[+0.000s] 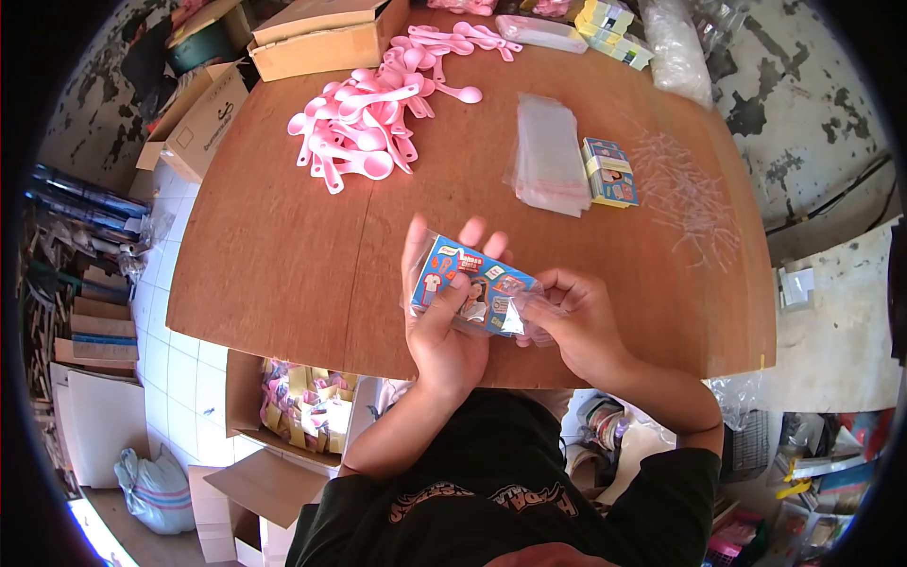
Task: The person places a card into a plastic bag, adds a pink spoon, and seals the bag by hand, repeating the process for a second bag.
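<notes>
My left hand [444,331] is wrapped round a blue printed card [472,285] in a clear plastic bag, its thumb lying across the card's front. The fingers of my right hand [576,317] pinch the bag's right end, where the plastic is crumpled. Both hands are above the near part of the wooden table. Beyond them lies a stack of clear plastic bags [546,156]. Touching its right side is a banded stack of similar blue cards [610,173]. A heap of pink plastic spoons [364,123] spreads over the far left of the table.
Thin clear strips [685,189] lie scattered on the table's right. At the back stand a cardboard box [321,42], banded yellow stacks [612,33] and a plastic roll [675,52]. Below the near edge, an open carton [307,402] holds many small packets.
</notes>
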The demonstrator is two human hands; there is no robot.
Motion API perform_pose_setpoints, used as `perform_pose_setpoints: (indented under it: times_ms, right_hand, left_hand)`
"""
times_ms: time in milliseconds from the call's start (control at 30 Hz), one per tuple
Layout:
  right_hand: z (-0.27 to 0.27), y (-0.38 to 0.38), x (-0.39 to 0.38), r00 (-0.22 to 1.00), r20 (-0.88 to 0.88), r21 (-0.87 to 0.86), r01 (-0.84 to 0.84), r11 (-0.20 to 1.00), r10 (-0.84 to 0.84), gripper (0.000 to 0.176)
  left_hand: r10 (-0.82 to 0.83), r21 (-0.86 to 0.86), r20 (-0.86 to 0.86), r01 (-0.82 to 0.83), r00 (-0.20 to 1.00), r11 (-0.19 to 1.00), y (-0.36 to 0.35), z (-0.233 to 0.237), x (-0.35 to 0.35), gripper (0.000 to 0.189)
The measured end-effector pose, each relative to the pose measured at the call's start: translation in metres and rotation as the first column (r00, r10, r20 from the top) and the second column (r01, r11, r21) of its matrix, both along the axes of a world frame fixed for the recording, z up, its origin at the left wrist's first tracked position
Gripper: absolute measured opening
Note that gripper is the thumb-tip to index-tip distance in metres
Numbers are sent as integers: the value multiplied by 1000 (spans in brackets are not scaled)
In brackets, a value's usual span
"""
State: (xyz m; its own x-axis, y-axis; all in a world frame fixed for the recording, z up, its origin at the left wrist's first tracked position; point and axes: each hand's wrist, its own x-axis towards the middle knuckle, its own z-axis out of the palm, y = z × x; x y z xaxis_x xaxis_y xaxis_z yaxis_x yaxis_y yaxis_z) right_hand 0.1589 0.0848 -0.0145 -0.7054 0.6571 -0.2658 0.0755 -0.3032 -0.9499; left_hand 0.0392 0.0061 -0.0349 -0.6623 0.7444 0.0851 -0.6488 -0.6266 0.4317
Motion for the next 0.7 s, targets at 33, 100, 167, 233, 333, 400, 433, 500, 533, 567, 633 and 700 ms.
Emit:
perform_pose_setpoints:
  times_ms: [33,100,167,233,333,400,433,500,533,567,633,700]
  right_hand:
    - [2,0,-1,999,-39,9,-21,1000,21,13]
    - [6,0,-2,996,-78,19,-45,999,46,12]
    - [7,-2,-2,995,-33,52,-88,995,90,10]
    - [5,-3,-5,997,-20,35,-69,997,69,10]
    - [-2,-3,-8,998,2,96,-60,994,60,13]
    - [-2,-2,-14,997,9,176,-75,981,75,18]
    - [0,-1,-20,998,-55,699,50,713,-16,21]
    - [6,5,-26,986,-159,969,165,186,-49,24]
    - [10,11,-23,985,-105,992,93,90,137,24]
    - [12,15,-23,950,-29,999,36,-18,312,25]
    - [10,20,-30,938,-83,996,85,8,337,20]
    - [15,39,-40,876,-168,983,117,139,453,22]
  left_hand:
    - [-37,-1,19,37,999,999,0,0,0,66]
    - [-71,-1,38,71,997,997,-1,-2,-1,67]
    - [-126,-18,67,128,990,992,-2,-3,0,67]
    - [-142,-14,71,143,987,990,-2,-4,3,66]
    - [-146,12,46,146,988,989,-3,-9,8,57]
    - [-153,23,96,151,984,988,-3,-12,1,55]
    - [-163,34,147,159,976,987,-3,-11,-4,54]
    - [-166,-15,224,174,960,985,-6,-8,-15,44]
    - [-222,17,318,229,922,973,-7,-9,-24,38]
    - [-277,54,408,280,870,959,-9,-10,-33,33]
    - [-252,-24,380,282,890,959,-16,-11,-49,26]
    - [-123,6,407,132,905,991,-18,-13,-59,25]
